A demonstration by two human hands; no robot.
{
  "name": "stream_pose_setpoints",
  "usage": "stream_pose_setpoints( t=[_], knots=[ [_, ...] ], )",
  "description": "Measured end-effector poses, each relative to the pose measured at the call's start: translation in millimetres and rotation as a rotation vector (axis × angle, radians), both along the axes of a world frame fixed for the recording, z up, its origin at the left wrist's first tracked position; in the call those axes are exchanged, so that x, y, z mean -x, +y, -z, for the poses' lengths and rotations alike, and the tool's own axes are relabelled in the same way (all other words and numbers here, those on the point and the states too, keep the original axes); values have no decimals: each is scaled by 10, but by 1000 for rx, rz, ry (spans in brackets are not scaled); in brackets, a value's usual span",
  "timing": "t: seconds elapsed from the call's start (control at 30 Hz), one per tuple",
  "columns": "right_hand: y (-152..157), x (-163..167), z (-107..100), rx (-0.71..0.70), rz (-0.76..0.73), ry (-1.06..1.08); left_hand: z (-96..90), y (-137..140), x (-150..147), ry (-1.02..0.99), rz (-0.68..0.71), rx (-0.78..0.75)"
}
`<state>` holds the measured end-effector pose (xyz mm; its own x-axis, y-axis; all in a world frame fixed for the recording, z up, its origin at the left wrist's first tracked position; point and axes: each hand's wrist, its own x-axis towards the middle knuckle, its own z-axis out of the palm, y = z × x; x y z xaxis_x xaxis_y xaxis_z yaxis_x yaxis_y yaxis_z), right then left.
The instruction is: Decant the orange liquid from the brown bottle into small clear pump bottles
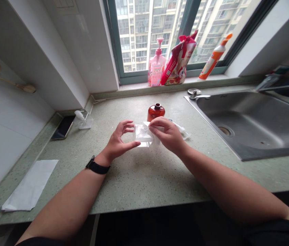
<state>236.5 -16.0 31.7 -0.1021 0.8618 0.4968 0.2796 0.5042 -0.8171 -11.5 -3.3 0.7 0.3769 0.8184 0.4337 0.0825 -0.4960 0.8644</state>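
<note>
A clear square bottle (pixel 139 136) with a round neck stands on the counter between both hands. My left hand (pixel 119 141) curves around its left side, thumb at the near edge and fingertips at the far left corner. Thumb and fingertips of my right hand (pixel 168 135) pinch a white piece of tissue (pixel 146 123) beside the bottle's neck. Part of the tissue and the bottle's right side are hidden by that hand. Just behind stands an amber bottle (pixel 156 112) with an uncapped neck. A white pump top (pixel 182 130) lies partly hidden behind my right hand.
A steel sink (pixel 259 123) is at the right. At the left are a clear pump bottle (pixel 84 122), a phone (pixel 64 127) and a folded white paper (pixel 30 186). A pink pump bottle (pixel 156 66), a red bag (pixel 180 61) and an orange-white bottle (pixel 212 59) line the windowsill.
</note>
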Motion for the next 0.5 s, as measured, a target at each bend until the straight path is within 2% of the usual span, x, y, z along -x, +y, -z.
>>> stream_pose_setpoints(
  t=[0.27, 0.43, 0.5],
  knots=[
    [-73, -4, -50, 82, 21, -7, 13, -29, -29, -5, -71, -44],
    [-48, -44, -46, 201, -48, 123, 3, -41, -28, 17, -123, -81],
    [-27, -60, -37, 220, -23, 183, -3, -40, -30, 24, -131, -105]
  ],
)
